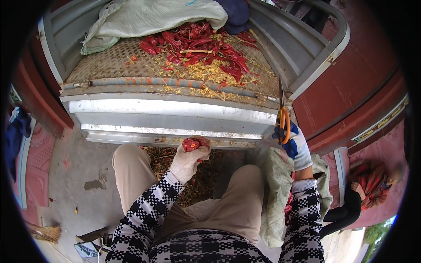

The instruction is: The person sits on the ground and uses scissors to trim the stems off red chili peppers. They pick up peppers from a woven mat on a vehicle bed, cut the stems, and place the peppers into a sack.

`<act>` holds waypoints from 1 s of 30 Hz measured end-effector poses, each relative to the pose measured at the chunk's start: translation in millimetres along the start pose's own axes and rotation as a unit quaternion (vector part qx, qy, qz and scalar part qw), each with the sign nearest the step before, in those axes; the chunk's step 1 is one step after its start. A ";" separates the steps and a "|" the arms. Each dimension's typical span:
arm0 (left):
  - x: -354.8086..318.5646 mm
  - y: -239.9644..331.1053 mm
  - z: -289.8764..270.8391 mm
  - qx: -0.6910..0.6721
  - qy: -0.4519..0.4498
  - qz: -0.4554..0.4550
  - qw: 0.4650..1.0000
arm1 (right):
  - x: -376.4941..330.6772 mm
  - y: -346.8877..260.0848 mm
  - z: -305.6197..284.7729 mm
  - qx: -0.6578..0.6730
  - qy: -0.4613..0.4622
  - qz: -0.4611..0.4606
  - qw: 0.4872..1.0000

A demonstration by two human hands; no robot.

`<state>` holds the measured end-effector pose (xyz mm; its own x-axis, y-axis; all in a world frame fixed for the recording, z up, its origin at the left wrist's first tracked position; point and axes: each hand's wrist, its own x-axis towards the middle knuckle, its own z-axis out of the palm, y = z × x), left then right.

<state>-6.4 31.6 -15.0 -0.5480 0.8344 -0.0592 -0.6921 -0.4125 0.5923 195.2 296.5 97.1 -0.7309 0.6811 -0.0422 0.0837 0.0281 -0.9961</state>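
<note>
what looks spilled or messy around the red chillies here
Yellow seeds and stem bits are scattered across the grey metal tray bed around the pile of dried red chillies, spilling over its front edge. More dry chilli scraps litter the ground between the person's knees.

Daylight is falling on a grey metal cart bed [131,65] with its tailgate [171,118] hanging open, dark red walls [351,83] are closing in on both sides, a pale sack [149,17] is slumping at the back, and a straw broom [44,232] is lying on the reddish concrete floor [74,175]
</note>
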 end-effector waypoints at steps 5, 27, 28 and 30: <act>-4.8 -7.0 -11.2 0.001 0.014 -0.001 1.000 | -93.8 26.3 63.5 -0.054 -0.158 0.129 0.978; -13.7 -13.6 -5.3 0.085 0.036 0.023 0.995 | -169.0 53.0 100.0 0.258 -0.406 0.185 0.857; -14.0 -13.6 -4.3 0.082 0.045 0.019 0.995 | -170.1 52.9 100.4 0.258 -0.403 0.187 0.858; -14.5 -13.6 -5.2 0.087 0.039 0.028 0.995 | -171.2 52.9 101.6 0.263 -0.399 0.202 0.855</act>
<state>8.5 23.2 -26.4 -0.6229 0.7781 -0.0805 -0.5709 -0.3818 0.7268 255.9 107.1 43.8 -0.9614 -0.1636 -0.2214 0.2753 -0.5673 -0.7762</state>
